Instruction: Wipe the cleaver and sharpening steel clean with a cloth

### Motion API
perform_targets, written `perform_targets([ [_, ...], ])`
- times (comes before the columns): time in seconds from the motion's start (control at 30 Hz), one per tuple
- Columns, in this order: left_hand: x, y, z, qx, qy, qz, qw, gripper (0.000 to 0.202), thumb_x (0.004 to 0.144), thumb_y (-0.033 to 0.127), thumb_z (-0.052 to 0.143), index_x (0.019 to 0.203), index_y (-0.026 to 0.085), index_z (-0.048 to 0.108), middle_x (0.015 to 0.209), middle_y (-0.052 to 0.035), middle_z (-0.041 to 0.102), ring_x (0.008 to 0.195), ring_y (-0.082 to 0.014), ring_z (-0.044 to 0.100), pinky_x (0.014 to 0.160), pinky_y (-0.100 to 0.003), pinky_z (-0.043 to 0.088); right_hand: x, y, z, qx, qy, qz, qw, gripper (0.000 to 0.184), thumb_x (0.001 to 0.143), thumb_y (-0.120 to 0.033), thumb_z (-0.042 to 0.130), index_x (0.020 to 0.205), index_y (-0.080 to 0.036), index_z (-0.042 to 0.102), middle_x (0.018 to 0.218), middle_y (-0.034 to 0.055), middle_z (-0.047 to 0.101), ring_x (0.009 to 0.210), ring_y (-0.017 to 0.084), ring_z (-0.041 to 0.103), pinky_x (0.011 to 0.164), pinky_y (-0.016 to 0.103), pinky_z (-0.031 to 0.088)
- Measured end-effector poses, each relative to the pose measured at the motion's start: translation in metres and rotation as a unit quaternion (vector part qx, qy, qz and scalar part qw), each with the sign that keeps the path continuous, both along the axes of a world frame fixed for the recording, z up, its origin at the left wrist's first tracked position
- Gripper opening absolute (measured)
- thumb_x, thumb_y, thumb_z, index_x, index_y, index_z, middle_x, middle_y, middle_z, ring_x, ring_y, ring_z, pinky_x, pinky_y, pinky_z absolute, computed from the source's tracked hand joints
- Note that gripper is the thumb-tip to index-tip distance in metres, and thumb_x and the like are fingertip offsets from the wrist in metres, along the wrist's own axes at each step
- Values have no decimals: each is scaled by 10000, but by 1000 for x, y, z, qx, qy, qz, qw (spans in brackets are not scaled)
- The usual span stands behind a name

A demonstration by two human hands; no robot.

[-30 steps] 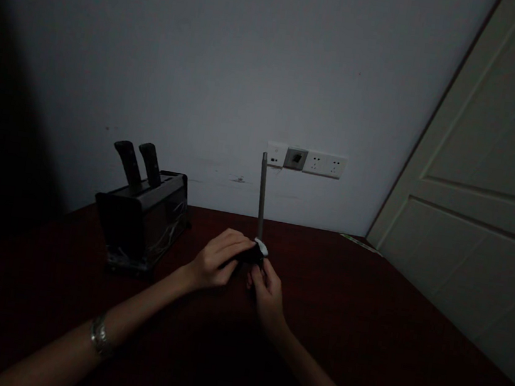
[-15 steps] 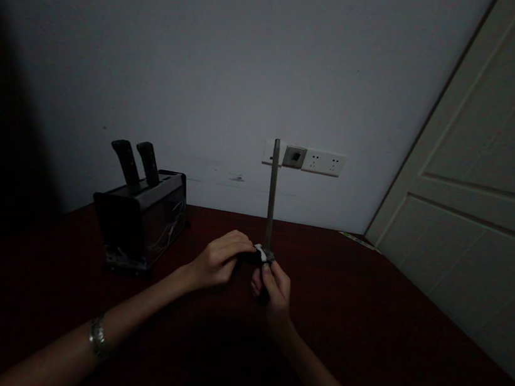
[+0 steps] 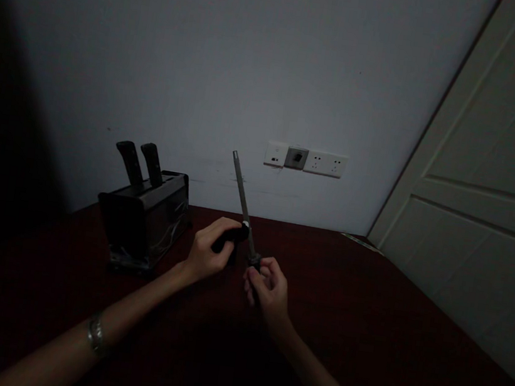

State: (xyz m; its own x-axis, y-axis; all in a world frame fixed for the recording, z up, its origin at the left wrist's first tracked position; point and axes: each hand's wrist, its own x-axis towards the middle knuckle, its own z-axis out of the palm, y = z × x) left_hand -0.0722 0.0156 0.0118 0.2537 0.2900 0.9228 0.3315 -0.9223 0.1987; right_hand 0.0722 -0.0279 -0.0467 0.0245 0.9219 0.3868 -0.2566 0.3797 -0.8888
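My right hand (image 3: 267,289) is closed around the dark handle of a thin grey sharpening rod (image 3: 241,195), which leans up and to the left. My left hand (image 3: 208,252) is closed on a small dark object with a white tip (image 3: 235,234), held right beside the rod's lower part. Both hands hover above the dark red table (image 3: 364,321). The room is dim, so the small object's shape is unclear.
A dark knife block (image 3: 144,219) with two black handles (image 3: 140,164) sticking out stands on the table to the left of my hands. A row of wall sockets (image 3: 306,159) is behind. A pale door (image 3: 488,204) closes off the right side.
The rod stood upright before and now tilts to the left. My left hand has drawn back to the left with the small object, and my right hand has shifted slightly down.
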Motion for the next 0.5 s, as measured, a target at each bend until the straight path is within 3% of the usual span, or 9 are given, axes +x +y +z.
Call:
perform_targets([
  [0.17,2,-3,0,81,9,-33,996,312,714,27,459,986,153,545,892,-75,622,851,-180,598,739,-339,508,0,3,1,34,-13,-52,998,180,770,-353,565,774,-200,470,598,-34,528,522,100,500,496,226,410],
  [0.3,6,-6,-3,174,105,-68,977,384,711,25,469,1076,136,511,949,-105,632,894,-201,593,754,-386,515,0,1,3,54,-24,-73,996,118,785,-304,536,827,-205,487,701,-15,540,617,119,517,589,245,431],
  [0.4,9,-7,-7,174,151,-74,970,361,718,24,462,1067,109,506,970,-135,624,902,-208,582,750,-393,513,0,-1,4,67,-28,-96,993,108,771,-283,549,824,-204,498,701,-20,519,626,117,492,597,236,417],
  [0.5,12,-9,-9,148,129,-94,976,330,732,20,442,1041,118,502,949,-128,619,873,-199,576,734,-395,507,1,-2,6,48,-27,-94,994,119,767,-295,559,805,-197,505,619,-43,473,543,99,434,502,211,360],
])
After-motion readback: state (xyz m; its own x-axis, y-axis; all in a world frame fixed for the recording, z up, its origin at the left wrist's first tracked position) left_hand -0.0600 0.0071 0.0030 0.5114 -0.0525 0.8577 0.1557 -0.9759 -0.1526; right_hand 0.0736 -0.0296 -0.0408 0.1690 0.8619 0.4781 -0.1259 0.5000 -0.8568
